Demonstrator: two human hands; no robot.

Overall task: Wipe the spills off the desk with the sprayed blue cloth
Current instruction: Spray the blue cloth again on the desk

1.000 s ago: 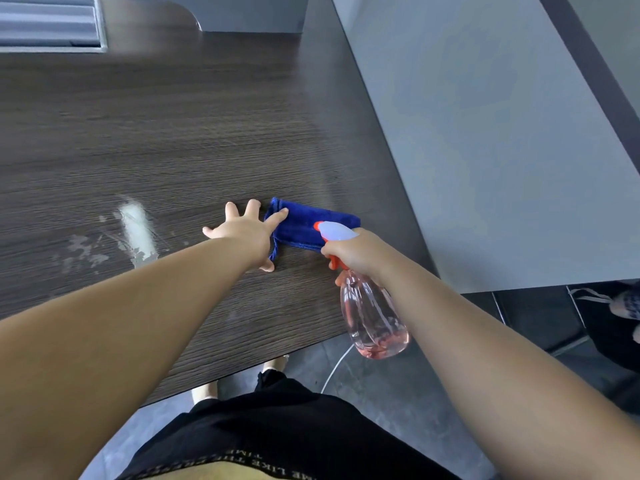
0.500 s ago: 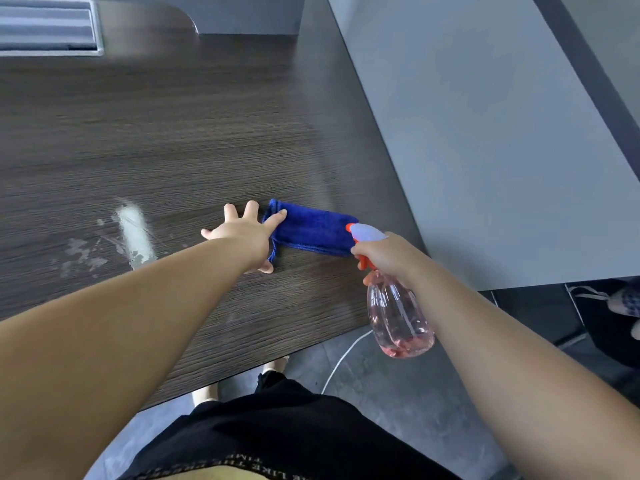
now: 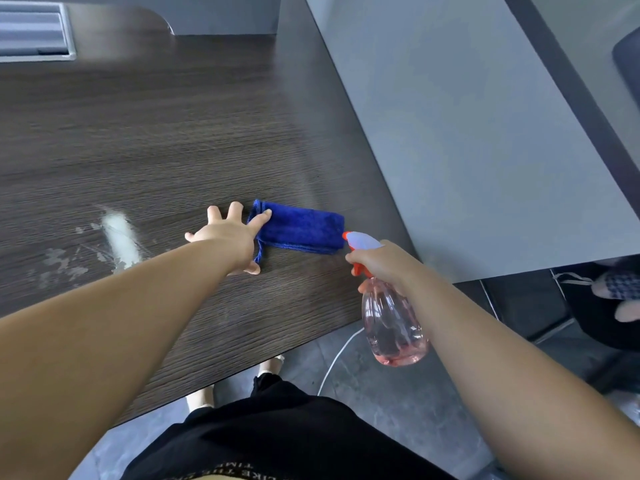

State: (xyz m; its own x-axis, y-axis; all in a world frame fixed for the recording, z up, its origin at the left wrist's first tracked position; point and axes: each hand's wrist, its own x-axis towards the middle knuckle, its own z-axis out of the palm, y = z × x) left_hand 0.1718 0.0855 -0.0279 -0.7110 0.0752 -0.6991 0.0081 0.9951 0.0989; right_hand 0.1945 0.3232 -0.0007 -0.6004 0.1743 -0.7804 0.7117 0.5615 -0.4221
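A folded blue cloth (image 3: 301,227) lies on the dark wood desk (image 3: 166,140) near its right edge. My left hand (image 3: 227,233) is spread flat on the desk, its index finger resting on the cloth's left end. My right hand (image 3: 382,263) grips the neck of a clear spray bottle (image 3: 391,317) with pink liquid, an orange trigger and a white nozzle pointing at the cloth's right end. Whitish spills (image 3: 117,233) smear the desk to the left of my left hand.
A grey partition panel (image 3: 467,133) stands along the desk's right side. A grey cable tray (image 3: 33,36) sits in the far left corner. Below the desk edge are the floor, a white cable (image 3: 334,362) and my feet. Another person's shoe shows at far right.
My right hand has moved the spray bottle to the right, off the cloth's top to just beyond its right end. My left hand and the cloth have stayed put.
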